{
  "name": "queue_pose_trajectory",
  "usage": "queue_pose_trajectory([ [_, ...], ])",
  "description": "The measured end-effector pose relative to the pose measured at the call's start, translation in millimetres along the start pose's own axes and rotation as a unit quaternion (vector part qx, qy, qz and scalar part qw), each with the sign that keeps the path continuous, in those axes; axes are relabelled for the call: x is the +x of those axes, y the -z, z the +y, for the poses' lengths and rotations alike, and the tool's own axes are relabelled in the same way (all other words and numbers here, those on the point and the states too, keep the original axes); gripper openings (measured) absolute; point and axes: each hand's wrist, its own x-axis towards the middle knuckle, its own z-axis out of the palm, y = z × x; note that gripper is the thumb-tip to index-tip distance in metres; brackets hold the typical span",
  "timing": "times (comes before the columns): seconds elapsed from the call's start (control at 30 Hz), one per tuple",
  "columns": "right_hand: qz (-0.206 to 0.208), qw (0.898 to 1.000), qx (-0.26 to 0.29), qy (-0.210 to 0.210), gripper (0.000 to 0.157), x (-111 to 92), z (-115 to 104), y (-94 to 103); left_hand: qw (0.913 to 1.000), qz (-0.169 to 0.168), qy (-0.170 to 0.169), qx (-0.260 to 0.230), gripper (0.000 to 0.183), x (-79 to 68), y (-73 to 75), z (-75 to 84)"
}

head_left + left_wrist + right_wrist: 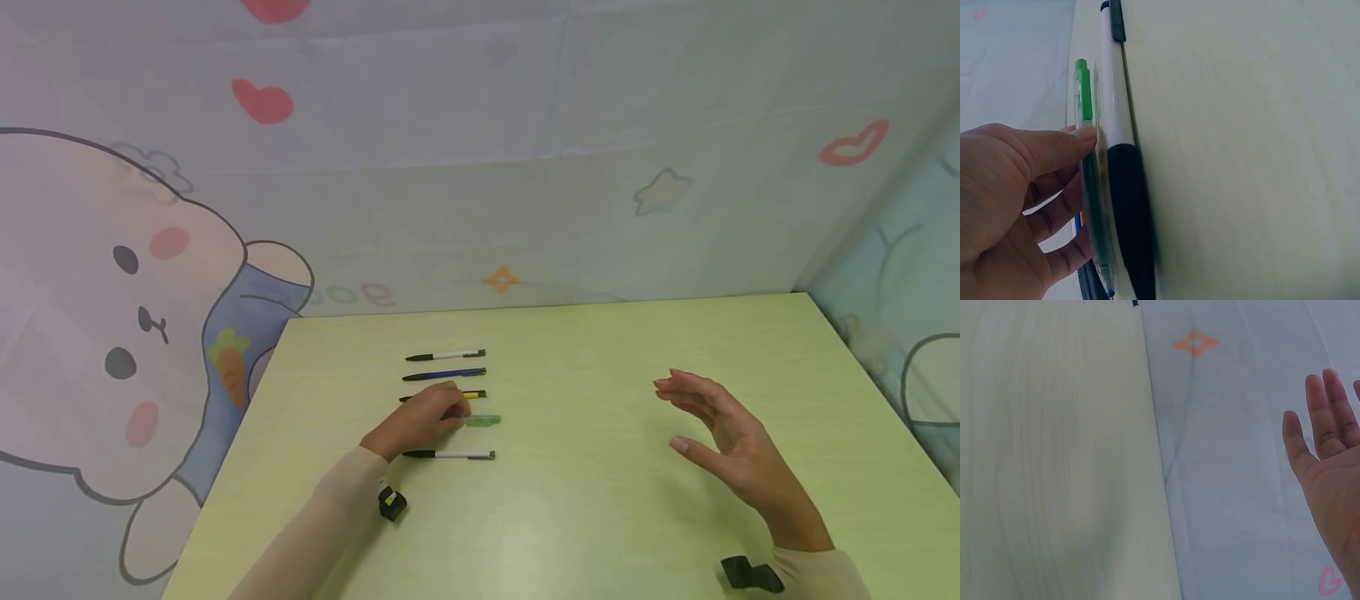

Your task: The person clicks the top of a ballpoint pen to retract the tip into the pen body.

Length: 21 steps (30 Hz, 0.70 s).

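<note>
My left hand (422,419) pinches a clear green pen (483,420) between thumb and fingers, low over the table. In the left wrist view the pen's green clip (1086,94) points away from the hand. Just nearer to me lies a white pen with a black grip (457,455). Beyond the hand are a yellow-and-black pen (475,394), partly covered by the fingers, a blue pen (445,374) and another white-and-black pen (450,355). Off to the right my right hand (731,454) hovers above the table, fingers loosely extended, holding nothing.
The pens lie in a rough column on the left part of a pale yellow-green table (585,500). A printed cloth (465,200) with a cartoon animal, hearts and stars hangs behind the table's far edge and along its sides.
</note>
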Motion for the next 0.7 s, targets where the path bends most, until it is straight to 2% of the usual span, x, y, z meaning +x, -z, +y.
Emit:
queue_pose_trajectory([
  [0.4,-0.001,1.000,-0.005,-0.002,0.077,3,0,-1.3,0.9996,0.014,0.008,-0.021,0.016,5.7,4.2,7.9],
  [0.7,-0.001,1.000,-0.007,0.003,0.077,2,1,-2.0,0.9995,0.021,-0.012,-0.022,0.018,5.6,8.1,16.7],
])
